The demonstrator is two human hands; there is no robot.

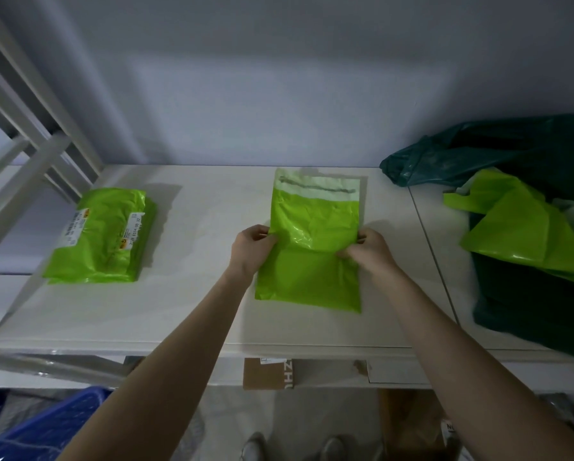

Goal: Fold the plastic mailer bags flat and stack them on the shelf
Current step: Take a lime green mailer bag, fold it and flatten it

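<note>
A bright green plastic mailer bag (pixel 312 227) lies flat on the white shelf (pixel 192 311), its pale adhesive flap toward the wall. My left hand (pixel 250 249) pinches the bag's left edge near the middle. At the right edge my right hand (pixel 367 249) pinches the plastic at about the same height. A stack of folded green mailers (pixel 104 236) with printed labels rests on the shelf at the left.
A dark green plastic sack (pixel 525 154) sits at the right with loose green mailers (pixel 518 224) spilling from it. White shelf posts (pixel 29 161) rise at the left. Below the shelf are a blue crate (pixel 42 427) and cardboard boxes (pixel 267 374).
</note>
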